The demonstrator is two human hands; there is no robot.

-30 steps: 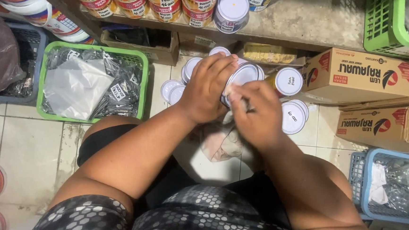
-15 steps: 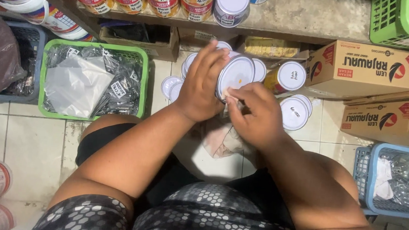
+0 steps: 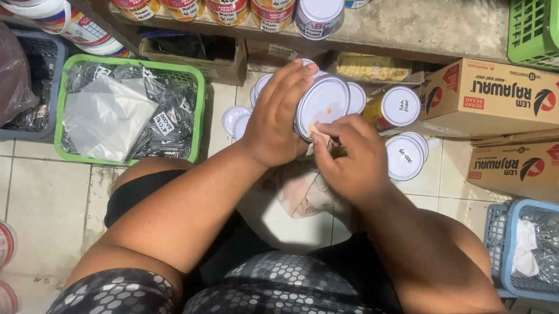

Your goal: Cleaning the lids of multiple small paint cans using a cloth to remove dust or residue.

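The left hand [image 3: 275,121] gripped a tilted can [image 3: 321,106]; the right hand's [image 3: 354,158] fingers pinched something small at its white lid, which remained on.

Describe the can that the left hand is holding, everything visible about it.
The can is a round metal tin with a flat, pale silvery lid that carries a small orange dot near its middle. It is tilted so the lid faces the camera, and its side wall is mostly hidden. The left hand grips it from the left, fingers curled over its upper rim. The right hand meets its lower edge, fingertips pressing a bit of pale cloth or paper there. It is held above similar white-lidded cans standing on the tiled floor.
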